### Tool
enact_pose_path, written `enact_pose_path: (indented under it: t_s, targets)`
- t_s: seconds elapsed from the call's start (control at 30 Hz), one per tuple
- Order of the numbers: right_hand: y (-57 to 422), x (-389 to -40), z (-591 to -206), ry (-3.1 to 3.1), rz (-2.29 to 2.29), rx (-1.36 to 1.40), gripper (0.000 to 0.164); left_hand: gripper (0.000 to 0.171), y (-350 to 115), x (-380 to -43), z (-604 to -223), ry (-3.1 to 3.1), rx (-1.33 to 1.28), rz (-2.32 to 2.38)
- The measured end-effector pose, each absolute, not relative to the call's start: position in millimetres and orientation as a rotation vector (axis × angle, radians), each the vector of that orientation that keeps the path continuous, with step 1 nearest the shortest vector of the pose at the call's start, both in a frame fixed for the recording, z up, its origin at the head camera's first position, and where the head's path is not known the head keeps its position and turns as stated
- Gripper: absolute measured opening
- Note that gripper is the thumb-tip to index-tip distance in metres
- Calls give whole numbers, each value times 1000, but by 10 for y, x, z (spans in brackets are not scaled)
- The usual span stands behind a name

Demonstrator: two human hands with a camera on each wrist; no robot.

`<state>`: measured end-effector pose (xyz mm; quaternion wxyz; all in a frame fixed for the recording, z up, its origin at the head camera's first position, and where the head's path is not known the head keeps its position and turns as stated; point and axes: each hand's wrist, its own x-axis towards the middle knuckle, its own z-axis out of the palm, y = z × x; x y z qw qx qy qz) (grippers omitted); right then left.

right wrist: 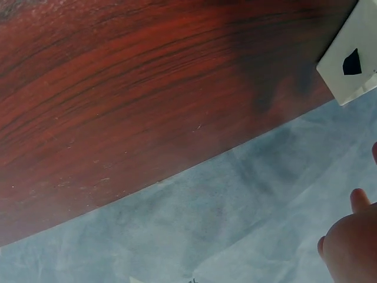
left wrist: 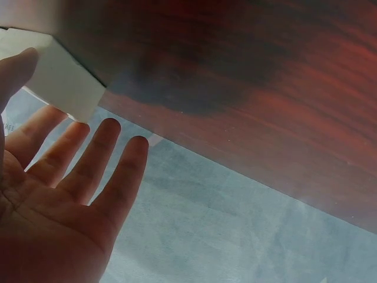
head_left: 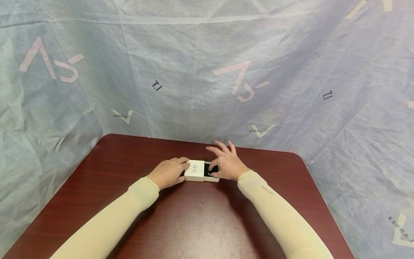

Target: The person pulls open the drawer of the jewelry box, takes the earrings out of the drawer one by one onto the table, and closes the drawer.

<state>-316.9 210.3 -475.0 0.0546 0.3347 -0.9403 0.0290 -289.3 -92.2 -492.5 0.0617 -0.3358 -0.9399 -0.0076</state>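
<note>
A small white drawer-style box (head_left: pixel 195 169) with dark lettering on its lid lies on the table in the head view. Its inner tray (head_left: pixel 211 180) is slid partly out to the right and shows a black insert (head_left: pixel 207 168). My left hand (head_left: pixel 168 172) grips the box's left end, thumb on the near side; the left wrist view shows thumb and fingertips against the white box (left wrist: pixel 65 76). Over the tray, my right hand (head_left: pixel 229 164) bends thumb and index finger towards a tiny silvery piece (head_left: pixel 209 174), other fingers raised. Whether they pinch it is too small to tell.
A tiny, unclear shiny object (head_left: pixel 202 201) lies on the dark red wooden table (head_left: pixel 181 223), nearer me than the box. Grey printed cloth (head_left: pixel 191 72) hangs behind and beside the table. In the right wrist view, the tray's end (right wrist: pixel 347 65) has a dark notch.
</note>
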Motion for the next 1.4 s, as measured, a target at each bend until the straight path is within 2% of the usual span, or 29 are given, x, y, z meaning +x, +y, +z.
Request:
enact_pose_path:
  t_s: [0.73, 1.4]
  targets:
    - [1974, -3231, -4694, -2877, -81, 1117, 6, 53, -919, -2892, -4919, -2853, -1011, -21]
    - [1968, -3223, -4681, -2800, -97, 1195, 10, 52, -921, -2903, -4934, -2843, -1015, -20]
